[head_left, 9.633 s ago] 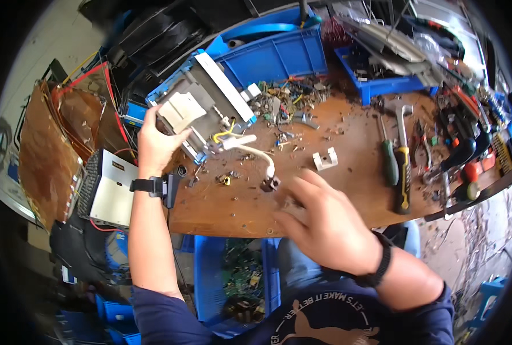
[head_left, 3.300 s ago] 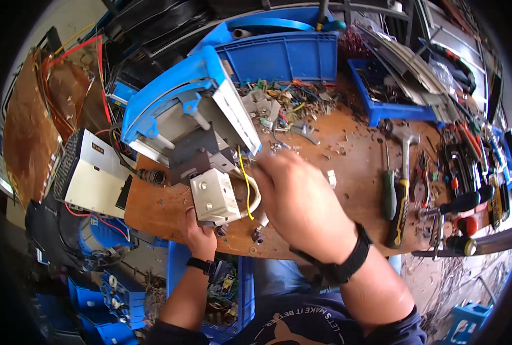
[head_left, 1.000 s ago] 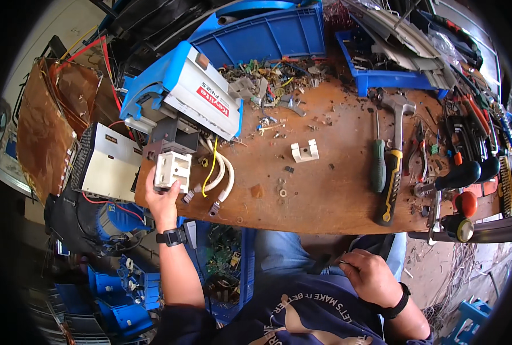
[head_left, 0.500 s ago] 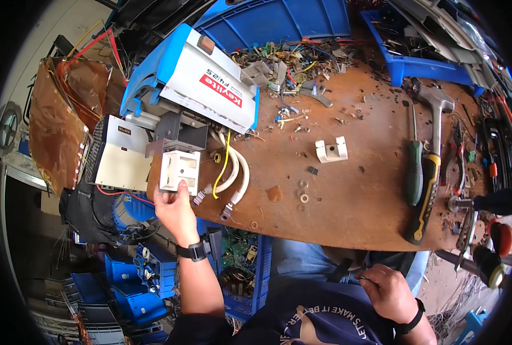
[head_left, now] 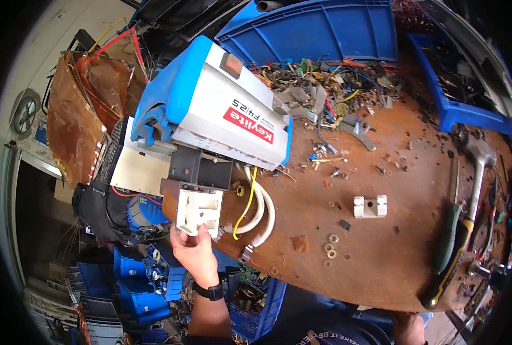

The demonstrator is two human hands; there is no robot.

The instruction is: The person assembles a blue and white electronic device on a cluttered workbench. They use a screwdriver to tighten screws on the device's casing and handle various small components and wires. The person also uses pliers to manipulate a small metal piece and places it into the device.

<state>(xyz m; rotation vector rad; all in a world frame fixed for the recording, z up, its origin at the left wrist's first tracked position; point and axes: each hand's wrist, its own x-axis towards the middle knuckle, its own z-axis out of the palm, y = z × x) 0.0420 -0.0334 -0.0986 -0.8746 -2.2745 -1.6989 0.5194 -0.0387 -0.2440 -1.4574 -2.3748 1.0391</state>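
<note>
My left hand (head_left: 195,260) is closed on a white rectangular block with open recesses (head_left: 201,214), thumb on its near edge. The block is against or just in front of a dark grey metal box-like bracket (head_left: 201,169), below a white and blue machine housing (head_left: 233,112). Thick cream cables (head_left: 267,215) and a yellow wire (head_left: 245,210) curve down beside the block. Low at the table's front edge, my right hand (head_left: 408,329) is only partly in view, its fingers hidden. A second, smaller white notched block (head_left: 371,207) lies apart on the table.
A hammer (head_left: 477,172) and a green-handled screwdriver (head_left: 448,238) lie at the right of the brown table (head_left: 302,287). Several washers (head_left: 330,250) rest near the front. Scrap parts (head_left: 330,92) pile up before a blue crate (head_left: 319,34).
The whole view has shifted, so the table sits lower and farther right. The white block stays in my left hand. My right hand has dropped almost out of the picture.
</note>
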